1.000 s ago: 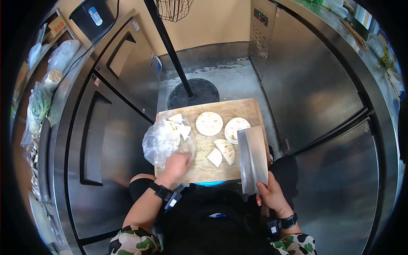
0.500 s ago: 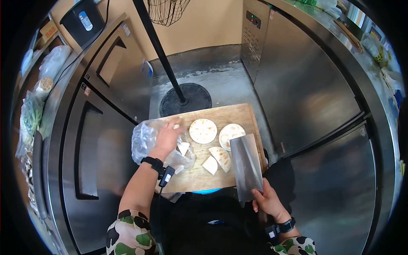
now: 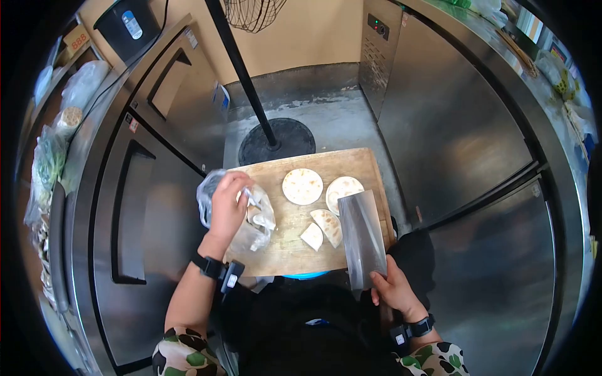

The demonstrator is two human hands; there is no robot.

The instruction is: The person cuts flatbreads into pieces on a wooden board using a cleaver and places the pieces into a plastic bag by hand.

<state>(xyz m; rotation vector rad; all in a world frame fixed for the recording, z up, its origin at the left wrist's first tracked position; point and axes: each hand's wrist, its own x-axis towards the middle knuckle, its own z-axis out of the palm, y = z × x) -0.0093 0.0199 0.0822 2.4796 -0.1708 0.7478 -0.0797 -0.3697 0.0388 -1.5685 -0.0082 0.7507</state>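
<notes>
On a wooden board [image 3: 282, 254] lie two round flatbreads, one [image 3: 302, 187] near the middle and another [image 3: 342, 193] to its right, partly under the blade. Below them rest a half piece [image 3: 327, 227] and a smaller wedge [image 3: 311, 237]. My right hand [image 3: 394, 288] is closed on the handle of a wide cleaver [image 3: 362, 238], its blade over the board's right side. My left hand [image 3: 229, 210] is at a clear plastic bag [image 3: 256, 235] with pale pieces inside, its fingers curled at the bag's top; whether they grip the plastic is unclear.
Steel cabinets stand at left [image 3: 169, 219] and right [image 3: 458, 113]. Beyond the board, a black pole rises from a round base [image 3: 276, 143]. Bagged vegetables [image 3: 49, 156] lie on the left counter. A black bin [image 3: 127, 31] is at the upper left.
My left hand has drawn back to the left over the bag, and the bag's right side has pulled in and now stands more upright. My right hand still holds the cleaver.
</notes>
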